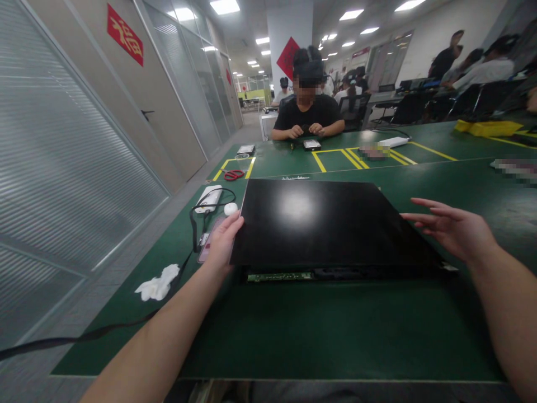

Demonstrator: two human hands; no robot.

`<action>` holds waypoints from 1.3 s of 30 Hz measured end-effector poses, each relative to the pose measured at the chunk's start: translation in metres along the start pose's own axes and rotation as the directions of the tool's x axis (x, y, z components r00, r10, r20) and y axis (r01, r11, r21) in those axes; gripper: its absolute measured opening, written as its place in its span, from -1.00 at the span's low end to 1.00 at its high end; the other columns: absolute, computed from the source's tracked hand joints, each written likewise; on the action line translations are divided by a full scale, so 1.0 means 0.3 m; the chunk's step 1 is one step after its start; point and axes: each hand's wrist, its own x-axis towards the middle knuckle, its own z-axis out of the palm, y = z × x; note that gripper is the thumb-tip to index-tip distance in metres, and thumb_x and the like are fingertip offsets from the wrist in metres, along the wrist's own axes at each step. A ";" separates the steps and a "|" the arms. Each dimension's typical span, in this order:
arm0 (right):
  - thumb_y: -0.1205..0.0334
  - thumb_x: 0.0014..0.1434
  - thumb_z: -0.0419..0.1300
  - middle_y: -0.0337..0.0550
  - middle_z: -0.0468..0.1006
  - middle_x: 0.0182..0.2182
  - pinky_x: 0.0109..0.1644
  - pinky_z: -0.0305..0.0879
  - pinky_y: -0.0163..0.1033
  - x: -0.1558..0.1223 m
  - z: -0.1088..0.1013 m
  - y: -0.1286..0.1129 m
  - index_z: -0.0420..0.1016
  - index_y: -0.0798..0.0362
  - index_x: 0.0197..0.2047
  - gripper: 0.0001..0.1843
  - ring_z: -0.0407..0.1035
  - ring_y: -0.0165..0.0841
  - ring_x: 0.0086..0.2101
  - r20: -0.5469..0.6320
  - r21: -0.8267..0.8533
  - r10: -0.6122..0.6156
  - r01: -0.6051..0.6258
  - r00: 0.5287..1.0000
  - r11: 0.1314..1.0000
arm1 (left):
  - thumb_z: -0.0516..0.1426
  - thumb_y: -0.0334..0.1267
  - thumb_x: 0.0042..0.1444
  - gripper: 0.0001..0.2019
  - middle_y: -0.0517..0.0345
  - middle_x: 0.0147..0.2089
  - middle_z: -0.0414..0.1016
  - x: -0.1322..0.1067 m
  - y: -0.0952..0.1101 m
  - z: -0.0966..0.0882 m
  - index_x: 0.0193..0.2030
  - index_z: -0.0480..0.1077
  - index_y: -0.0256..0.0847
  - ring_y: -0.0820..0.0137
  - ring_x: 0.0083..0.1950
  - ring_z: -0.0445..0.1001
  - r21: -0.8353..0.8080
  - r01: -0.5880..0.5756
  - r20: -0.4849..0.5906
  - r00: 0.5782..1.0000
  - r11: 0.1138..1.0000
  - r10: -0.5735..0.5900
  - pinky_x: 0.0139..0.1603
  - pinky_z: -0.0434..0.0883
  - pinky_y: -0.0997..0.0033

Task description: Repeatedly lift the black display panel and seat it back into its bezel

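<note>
A thin black screen panel (319,229) spans the middle of the head view, its glossy face reflecting a ceiling light. Its left edge is gripped by my left hand (226,238), thumb on the front and the other fingers hidden behind. At the right edge, my right hand (455,226) is open with fingers stretched toward the panel; whether the fingertips touch it I cannot tell. Below the panel's near edge, a green circuit board strip (279,277) shows in a dark frame lying on the green table (335,330).
Left of the panel are a white power bank (208,198) with a black cable, a phone (210,242), a small white round case (230,209) and crumpled tissue (158,284). Red scissors (234,175) lie beyond. Across the table sits a person (308,112) near a hard drive (311,145).
</note>
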 end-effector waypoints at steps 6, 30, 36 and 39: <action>0.14 0.04 0.18 -0.01 0.70 -0.24 -0.50 0.38 -0.27 0.010 -0.004 0.012 0.57 -0.10 -0.02 -0.60 0.44 -0.32 -0.47 -0.038 -0.028 0.022 -0.023 0.999 0.999 | 0.35 -0.27 -0.02 -0.60 0.03 -0.14 0.71 -0.010 -0.018 0.010 0.01 0.58 -0.22 0.15 -0.05 0.65 0.051 0.023 0.076 0.997 0.998 -0.027 -0.05 0.58 0.25; 0.02 0.07 0.11 0.04 0.68 -0.22 -0.45 0.35 -0.29 0.029 -0.004 0.034 0.63 -0.06 -0.16 -0.63 0.42 -0.31 -0.41 -0.057 -0.080 0.036 -0.040 0.998 0.996 | 0.26 -0.19 0.13 -0.67 0.13 0.00 0.68 -0.004 -0.050 0.007 0.05 0.57 -0.08 0.13 0.08 0.60 0.120 0.042 0.139 0.989 0.992 -0.059 0.04 0.54 0.23; 0.00 0.06 0.11 0.01 0.68 -0.20 -0.43 0.33 -0.28 0.028 0.003 0.040 0.64 -0.07 -0.17 -0.62 0.42 -0.30 -0.38 -0.060 -0.153 -0.008 -0.002 0.998 0.988 | 0.24 -0.21 0.17 -0.67 0.09 -0.11 0.70 -0.001 -0.053 0.000 0.08 0.57 -0.11 0.15 0.01 0.62 0.179 0.064 0.159 0.983 0.982 -0.093 -0.04 0.54 0.28; -0.05 0.02 0.13 0.01 0.68 -0.18 -0.40 0.33 -0.26 0.030 0.006 0.041 0.64 -0.07 -0.15 -0.58 0.42 -0.28 -0.34 -0.045 -0.226 -0.022 0.012 0.999 0.974 | 0.24 -0.21 0.18 -0.65 0.09 -0.15 0.71 -0.005 -0.050 0.004 0.11 0.56 -0.13 0.17 -0.04 0.64 0.202 0.068 0.175 0.979 0.977 -0.104 -0.06 0.54 0.30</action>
